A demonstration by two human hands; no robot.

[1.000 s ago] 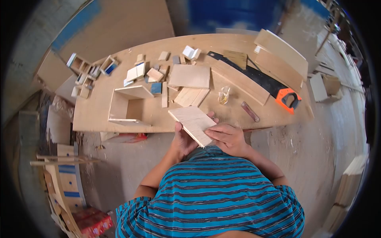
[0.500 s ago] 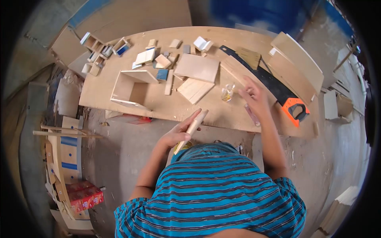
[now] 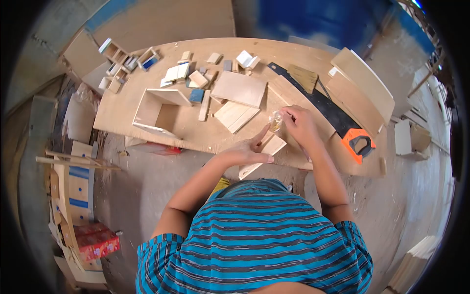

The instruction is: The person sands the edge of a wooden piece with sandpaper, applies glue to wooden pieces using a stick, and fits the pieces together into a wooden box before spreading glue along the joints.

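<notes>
My left hand point(image 3: 242, 153) grips a small pale wooden board point(image 3: 275, 146) at the table's front edge, its thumb lying across the face and its index finger stretched forward. Some of its fingers are hidden behind the board. Just beyond, my right hand point(image 3: 301, 127) has its fingers bent and pinched at a small clear plastic container point(image 3: 275, 121) with yellowish bits inside. Whether the fingertips hold one of those bits is too small to see. An open wooden box point(image 3: 159, 112) stands on the table to the left of my hands.
On the wooden table point(image 3: 196, 136) lie a handsaw with an orange handle point(image 3: 360, 144), a thin board point(image 3: 239, 88), a grooved board point(image 3: 237, 116) and several small blocks. Larger panels point(image 3: 364, 88) stand at the right. A red carton point(image 3: 98, 240) sits at lower left.
My left hand has brought the board forward and right to the table edge, turning its face upward. My right hand has moved left and down to the clear container, its fingers closing there.
</notes>
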